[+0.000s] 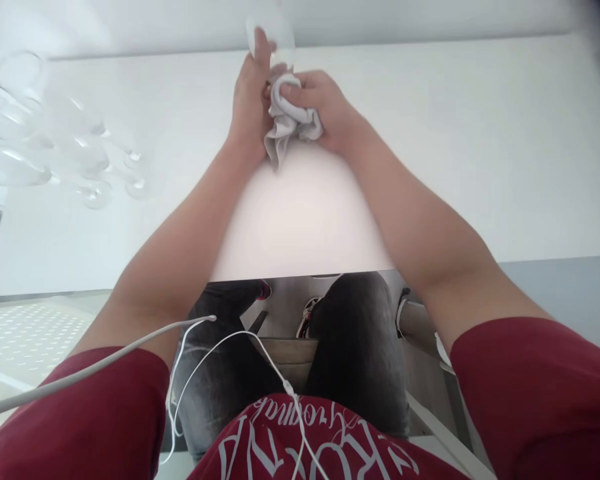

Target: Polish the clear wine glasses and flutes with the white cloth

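Left hand: at 12 o'clock, its fingers curled around a clear, rounded glass vessel; the left hand (254, 90) has its thumb raised along the glass.
Clear, rounded glass vessel: at 12 o'clock (284, 41), over the far edge of the surface; fingers show through its wall, and its lower part is hidden.
Right hand: just past 12 o'clock, closed on a crumpled, pale grey fabric cloth; the right hand (325, 100) has its thumb pressed on a fold.
Crumpled, pale grey fabric cloth: between the two hands (286, 117), just beneath the vessel, with a loose corner hanging toward 6 o'clock.
Clear, stemmed drinking glasses: grouped at 10 o'clock (83, 150), overlapping in view, their round feet on the surface toward the centre.
Smooth, white, flat-topped surface: spreading from 9 through 12 to 3 o'clock (480, 147).
Thick, pale grey cable: at 8 o'clock (125, 351), crossing the left red sleeve (110, 400).
Dark grey trousers: at 6 o'clock (363, 353), below the surface's near edge.
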`<state>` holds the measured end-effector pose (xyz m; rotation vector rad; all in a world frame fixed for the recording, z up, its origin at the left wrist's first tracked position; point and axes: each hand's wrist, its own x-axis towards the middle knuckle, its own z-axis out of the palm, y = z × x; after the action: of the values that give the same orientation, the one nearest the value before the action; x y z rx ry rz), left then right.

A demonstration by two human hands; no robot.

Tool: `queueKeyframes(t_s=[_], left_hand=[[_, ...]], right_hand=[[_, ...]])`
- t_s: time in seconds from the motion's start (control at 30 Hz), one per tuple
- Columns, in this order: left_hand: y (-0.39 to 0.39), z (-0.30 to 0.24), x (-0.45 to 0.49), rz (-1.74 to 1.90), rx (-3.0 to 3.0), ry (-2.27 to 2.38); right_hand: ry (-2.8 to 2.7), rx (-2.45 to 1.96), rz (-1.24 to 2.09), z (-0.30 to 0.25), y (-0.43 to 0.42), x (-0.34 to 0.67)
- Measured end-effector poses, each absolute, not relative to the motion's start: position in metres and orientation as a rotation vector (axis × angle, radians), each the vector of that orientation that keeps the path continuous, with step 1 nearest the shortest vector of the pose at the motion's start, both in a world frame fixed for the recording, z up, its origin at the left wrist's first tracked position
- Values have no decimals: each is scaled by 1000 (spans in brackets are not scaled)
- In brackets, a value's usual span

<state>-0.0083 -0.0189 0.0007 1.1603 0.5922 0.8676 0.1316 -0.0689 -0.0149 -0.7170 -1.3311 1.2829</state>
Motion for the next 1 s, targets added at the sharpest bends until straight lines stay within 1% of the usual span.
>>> queueKeyframes(t_s=[0.2, 0.33, 0.6, 0.77, 1.0], left_hand=[[-5, -22, 1, 979, 1012, 451], [-7, -20, 3, 998, 991, 408], [-15, -10, 0, 996, 1078, 423], [-39, -6, 8, 985, 1057, 491], [-103, 8, -9, 989, 1085, 543]], right_hand=[[-1238, -816, 1263, -19, -68, 129], [-1160, -938, 1235, -19, -68, 127], [-1274, -1054, 1064, -9, -80, 126], [-1295, -1217, 876, -6, -104, 129], [-1330, -1340, 678, -3, -165, 110]])
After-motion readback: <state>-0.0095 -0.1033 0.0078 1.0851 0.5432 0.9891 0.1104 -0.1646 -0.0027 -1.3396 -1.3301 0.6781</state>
